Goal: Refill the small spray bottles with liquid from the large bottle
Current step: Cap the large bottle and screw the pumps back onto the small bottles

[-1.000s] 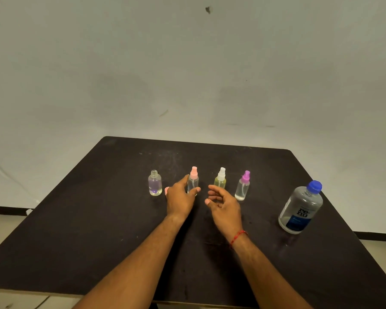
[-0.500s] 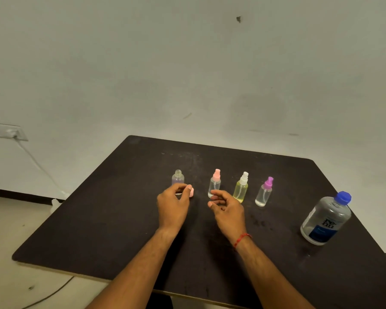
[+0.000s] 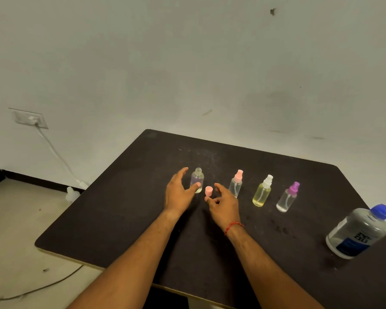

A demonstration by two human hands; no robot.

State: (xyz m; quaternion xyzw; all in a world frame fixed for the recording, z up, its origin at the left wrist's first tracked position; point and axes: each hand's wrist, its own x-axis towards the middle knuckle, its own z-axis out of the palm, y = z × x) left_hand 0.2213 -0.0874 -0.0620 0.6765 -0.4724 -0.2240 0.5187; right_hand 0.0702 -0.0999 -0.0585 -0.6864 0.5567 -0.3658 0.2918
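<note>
An uncapped small bottle (image 3: 197, 179) stands on the dark table (image 3: 112, 219), its pink cap (image 3: 208, 191) just beside it. The left hand (image 3: 178, 194) spreads open around the bottle — the right hand (image 3: 223, 205) loosely open, empty. The large bottle (image 3: 358, 232) stands far right.

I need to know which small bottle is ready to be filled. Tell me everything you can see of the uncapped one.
The uncapped bottle is small, round and clear, plastic or glass by its look, with a bare threaded neck. It stands upright on the dark table, leftmost in the row, holding a little clear liquid low down. The left hand curves around it, thumb at its lower side; whether it touches is unclear. A pink cap stands just to its right.
</note>
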